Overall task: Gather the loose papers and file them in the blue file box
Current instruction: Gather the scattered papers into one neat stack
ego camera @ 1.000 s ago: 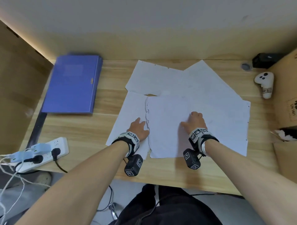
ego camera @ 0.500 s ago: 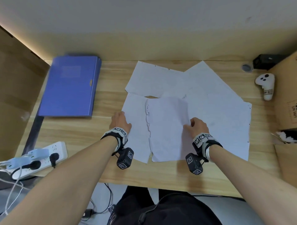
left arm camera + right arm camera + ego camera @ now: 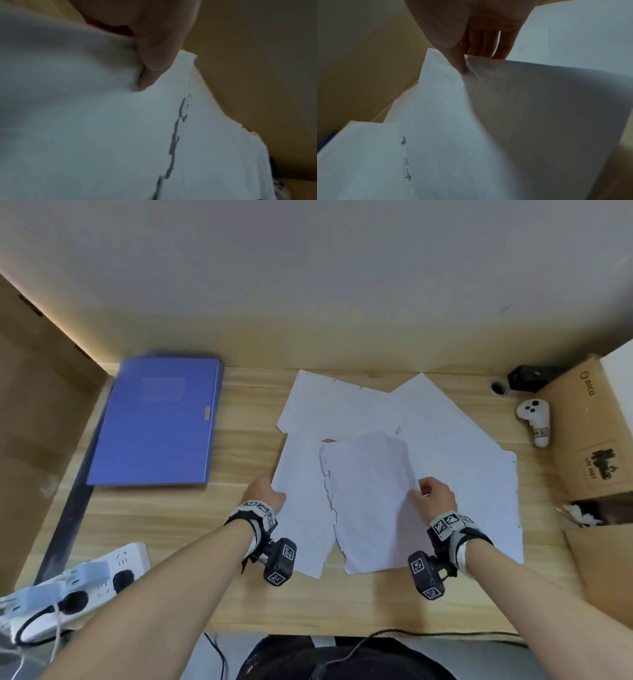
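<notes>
A bare strip of tabletop [image 3: 246, 446] is left between the blue file box [image 3: 154, 422] and the papers [image 3: 445, 440]; the right edge is blocked by a cardboard box [image 3: 592, 436].

left hand [image 3: 150, 40]: thumb [image 3: 154, 65] pressed down on the edge of a white sheet [image 3: 77, 121] | sheet lifts up under the thumb | second sheet [image 3: 214, 148] lies over it, with a torn, bumpy edge | brown wall behind

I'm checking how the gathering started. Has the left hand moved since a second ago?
Yes. The left hand has slid left, toward the blue file box, from on the left sheet to its left edge, which it now pinches.
</notes>
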Tool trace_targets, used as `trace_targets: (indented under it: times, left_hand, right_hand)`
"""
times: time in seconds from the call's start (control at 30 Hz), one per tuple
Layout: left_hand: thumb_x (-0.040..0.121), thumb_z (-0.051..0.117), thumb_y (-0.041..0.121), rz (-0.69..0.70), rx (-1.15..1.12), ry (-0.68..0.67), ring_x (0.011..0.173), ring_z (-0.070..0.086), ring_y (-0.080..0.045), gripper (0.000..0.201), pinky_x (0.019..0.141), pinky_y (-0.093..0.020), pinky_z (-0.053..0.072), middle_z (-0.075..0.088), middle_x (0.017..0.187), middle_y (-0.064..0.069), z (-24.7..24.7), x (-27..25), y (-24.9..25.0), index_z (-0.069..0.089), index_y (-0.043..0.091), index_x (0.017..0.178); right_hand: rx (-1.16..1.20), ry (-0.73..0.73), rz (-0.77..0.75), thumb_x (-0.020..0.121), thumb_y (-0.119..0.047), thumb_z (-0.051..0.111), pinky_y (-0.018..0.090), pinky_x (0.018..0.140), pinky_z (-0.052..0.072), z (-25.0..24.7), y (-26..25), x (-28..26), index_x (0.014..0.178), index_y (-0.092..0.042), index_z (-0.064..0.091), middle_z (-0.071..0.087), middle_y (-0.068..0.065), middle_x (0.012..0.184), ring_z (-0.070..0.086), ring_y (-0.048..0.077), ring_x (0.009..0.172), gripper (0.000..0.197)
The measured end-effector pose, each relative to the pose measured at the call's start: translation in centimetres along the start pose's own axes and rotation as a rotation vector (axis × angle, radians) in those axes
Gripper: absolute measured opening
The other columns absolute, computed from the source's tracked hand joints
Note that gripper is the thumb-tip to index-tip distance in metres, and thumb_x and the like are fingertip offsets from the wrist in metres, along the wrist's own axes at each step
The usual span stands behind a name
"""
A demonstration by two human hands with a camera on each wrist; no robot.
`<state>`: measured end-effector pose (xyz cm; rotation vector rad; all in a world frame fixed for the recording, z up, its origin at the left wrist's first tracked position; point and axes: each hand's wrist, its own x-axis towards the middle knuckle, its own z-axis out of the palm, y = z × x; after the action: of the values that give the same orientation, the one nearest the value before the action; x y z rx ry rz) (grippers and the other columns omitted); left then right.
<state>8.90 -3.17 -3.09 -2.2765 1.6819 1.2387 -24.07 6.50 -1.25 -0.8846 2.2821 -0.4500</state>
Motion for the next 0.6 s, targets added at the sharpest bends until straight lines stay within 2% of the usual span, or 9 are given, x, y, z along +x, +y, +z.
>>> trace_targets:
  times: [0.1,0.2,0.33,0.43,0.47,0.5,0.53,0.6]
  left_hand:
    - [0.076,0.058,0.025,0.110,-0.100,0.083,0.075,0.065,-0.026,0.021,0.067,-0.034,0.056,0.070,0.089,-0.003,-3.5,-1.0,0.7,0.064,0.014,0.093]
    - [0.081,0.060,0.021,0.262,-0.111,0.233,0.075,0.062,-0.025,0.016,0.062,-0.030,0.047,0.068,0.087,0.000,-8.3,-2.3,1.9,0.063,0.016,0.097]
    - [0.085,0.055,0.020,0.426,0.045,0.424,0.072,0.056,-0.034,0.007,0.059,-0.037,0.043,0.059,0.078,-0.004,-13.5,-3.9,2.7,0.052,0.014,0.085]
    - [0.086,0.046,0.012,0.580,0.166,0.472,0.070,0.051,-0.037,0.009,0.055,-0.038,0.038,0.049,0.074,-0.004,-14.9,-5.1,2.9,0.043,0.016,0.078]
    - [0.088,0.044,0.011,0.624,0.220,0.464,0.070,0.050,-0.036,0.012,0.054,-0.036,0.035,0.047,0.075,-0.001,-14.9,-5.6,2.8,0.044,0.018,0.079]
    - [0.090,0.042,0.009,0.663,0.273,0.435,0.070,0.049,-0.034,0.014,0.055,-0.034,0.034,0.047,0.078,0.000,-14.6,-6.1,2.6,0.051,0.019,0.084]
    - [0.091,0.041,0.008,0.703,0.325,0.394,0.071,0.051,-0.033,0.021,0.056,-0.034,0.036,0.052,0.083,-0.001,-14.1,-6.3,2.4,0.059,0.018,0.096]
    - [0.090,0.041,0.007,0.745,0.459,0.288,0.082,0.060,-0.035,0.040,0.063,-0.037,0.046,0.062,0.100,-0.005,-12.4,-6.3,1.6,0.061,0.023,0.122]
  right_hand:
    - [0.014,0.028,-0.024,0.084,-0.021,0.064,0.031,0.074,0.042,-0.3,-1.4,-0.3,0.094,-0.015,0.063,0.065,0.004,0.091,0.059,0.027,0.085,0.012]
    - [0.037,0.050,-0.041,0.084,-0.027,0.066,0.032,0.075,0.043,-0.2,-2.6,-0.4,0.096,-0.013,0.064,0.064,0.005,0.092,0.059,0.028,0.086,0.019]
    - [0.078,0.057,-0.054,0.083,-0.029,0.067,0.031,0.068,0.041,0.2,-4.0,-0.8,0.086,-0.015,0.059,0.060,0.003,0.083,0.056,0.026,0.077,0.017]
    - [0.116,0.062,-0.056,0.083,-0.031,0.066,0.030,0.058,0.037,0.1,-4.8,-1.4,0.077,-0.015,0.055,0.058,0.003,0.074,0.052,0.022,0.067,0.021]
    - [0.135,0.063,-0.056,0.084,-0.032,0.066,0.030,0.057,0.036,0.1,-5.0,-1.5,0.073,-0.016,0.053,0.057,0.003,0.072,0.051,0.022,0.066,0.023]
    - [0.153,0.065,-0.059,0.084,-0.032,0.065,0.030,0.057,0.036,0.0,-5.2,-1.7,0.071,-0.016,0.051,0.055,0.003,0.070,0.050,0.023,0.065,0.025]
    - [0.168,0.068,-0.073,0.085,-0.031,0.065,0.032,0.058,0.035,-0.1,-5.3,-1.8,0.069,-0.016,0.049,0.053,0.003,0.067,0.049,0.024,0.064,0.027]
    - [0.192,0.077,-0.111,0.086,-0.028,0.064,0.033,0.058,0.034,-0.5,-5.7,-2.1,0.065,-0.016,0.044,0.048,0.003,0.063,0.046,0.025,0.062,0.031]
